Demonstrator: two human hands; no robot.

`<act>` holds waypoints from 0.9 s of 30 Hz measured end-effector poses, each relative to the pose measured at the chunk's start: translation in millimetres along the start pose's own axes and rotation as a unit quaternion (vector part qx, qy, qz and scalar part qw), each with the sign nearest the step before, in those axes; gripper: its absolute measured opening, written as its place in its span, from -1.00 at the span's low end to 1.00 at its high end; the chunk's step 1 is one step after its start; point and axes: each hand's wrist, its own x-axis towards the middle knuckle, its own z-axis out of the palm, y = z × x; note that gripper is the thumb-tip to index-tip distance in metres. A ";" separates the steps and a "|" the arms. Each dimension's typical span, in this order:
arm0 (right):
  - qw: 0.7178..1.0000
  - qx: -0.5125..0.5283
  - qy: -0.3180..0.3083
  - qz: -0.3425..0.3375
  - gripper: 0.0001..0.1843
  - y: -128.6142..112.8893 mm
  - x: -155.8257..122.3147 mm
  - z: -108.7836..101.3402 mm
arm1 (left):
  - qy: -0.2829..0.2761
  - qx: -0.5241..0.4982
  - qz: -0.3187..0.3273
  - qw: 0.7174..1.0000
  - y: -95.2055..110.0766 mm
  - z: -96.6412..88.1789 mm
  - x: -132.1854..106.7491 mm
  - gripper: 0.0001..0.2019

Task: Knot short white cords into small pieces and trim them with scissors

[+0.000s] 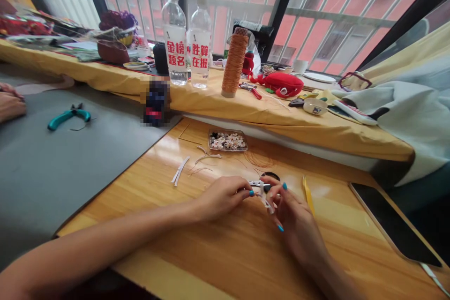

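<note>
My left hand (223,197) reaches in over the wooden table, thumb and fingertips pinched together on the end of a small white strip piece (263,200). A bit of orange thread seems to show at that pinch. Opposite it, my right hand (295,218) holds the other side of the same piece, some of its fingers raised and bent. Just behind the fingers lie scissors (255,183) with black handles, partly hidden by my right hand. Loose white strips (181,171) lie to the left, and a clear box (228,141) of small white and dark pieces stands farther back.
A yellow pencil-like stick (308,194) and a phone (393,222) with a white cable lie at right. On the grey mat are teal pliers (69,117); another person's hand (10,103) rests at far left. Bottles (176,40) and an orange thread spool (235,63) stand on the ledge.
</note>
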 end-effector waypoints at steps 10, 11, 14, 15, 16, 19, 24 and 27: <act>0.953 -0.299 -0.056 -0.009 -0.66 7.9 10.4 -14.2 | -0.015 0.000 -0.005 1.000 1.2 -0.9 -1.6 -0.81; 0.943 -0.321 -0.083 -0.009 -0.60 5.2 9.5 -14.8 | -0.014 -0.001 -0.009 1.000 1.7 -1.2 -1.5 -0.80; 0.928 -0.341 -0.149 0.009 -0.54 -1.5 7.2 -16.0 | -0.011 0.000 -0.023 1.000 3.0 -1.9 -0.9 -0.79; 0.928 -0.335 -0.160 0.016 -0.56 -2.7 7.0 -16.3 | -0.012 0.001 -0.026 1.000 3.1 -2.1 -0.7 -0.79; 0.932 -0.321 -0.165 0.021 -0.59 -3.4 7.1 -16.7 | -0.012 0.001 -0.028 1.000 3.1 -2.1 -0.6 -0.79; 0.968 -0.198 -0.155 0.030 -0.65 -2.7 8.7 -16.7 | -0.016 0.003 -0.023 1.000 1.5 -1.2 -0.7 -0.79; 0.998 0.032 -0.028 0.042 -0.78 -0.2 8.5 -11.1 | -0.032 0.003 0.001 0.999 -1.9 1.1 -1.6 -0.79; 0.991 0.120 0.000 0.060 -0.81 -1.0 6.8 -8.9 | -0.039 0.001 0.004 0.999 -1.8 1.0 -1.9 -0.80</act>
